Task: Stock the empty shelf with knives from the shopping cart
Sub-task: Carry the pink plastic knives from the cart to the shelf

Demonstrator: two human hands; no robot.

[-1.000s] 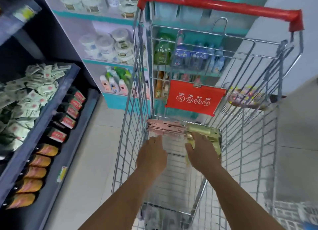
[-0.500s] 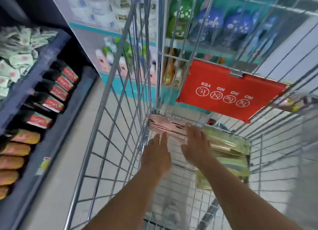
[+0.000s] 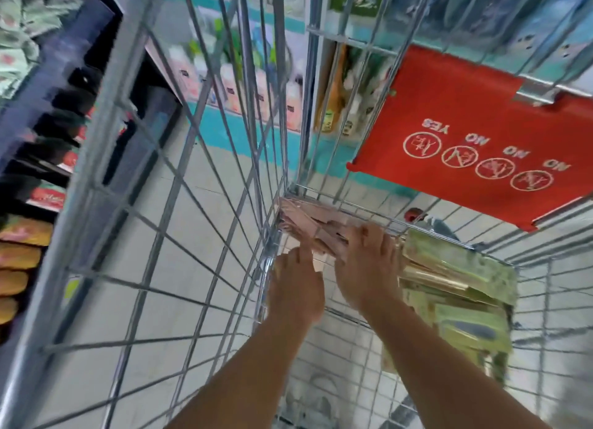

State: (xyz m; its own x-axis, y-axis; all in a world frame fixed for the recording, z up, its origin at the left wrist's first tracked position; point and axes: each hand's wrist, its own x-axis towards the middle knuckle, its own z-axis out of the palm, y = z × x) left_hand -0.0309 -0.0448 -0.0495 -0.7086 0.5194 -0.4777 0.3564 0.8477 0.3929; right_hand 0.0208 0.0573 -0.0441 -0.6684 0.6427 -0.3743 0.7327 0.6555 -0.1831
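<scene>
Deep in the shopping cart (image 3: 205,223), at its far left corner, I have both hands down on the stock. My right hand (image 3: 369,268) lies on top of the pink knife packs (image 3: 308,223), its fingers curled over their near end; whether the thumb closes underneath I cannot tell. My left hand (image 3: 296,287) sits just beside it, forefinger stretched out and touching the lower edge of the same packs, the other fingers loosely bent and holding nothing. The pink packs are flat carded blisters, pale pink with a glossy clear front, stacked and wedged against the wire corner. Just right of my right hand lies a heap of green knife packs (image 3: 462,277), the same flat glossy kind, one showing a dark blue shape through the plastic. Above them hangs the cart's red flap (image 3: 465,133) printed with YES and NO symbols. Left of the cart, dark shelves (image 3: 48,101) carry blurred goods.
</scene>
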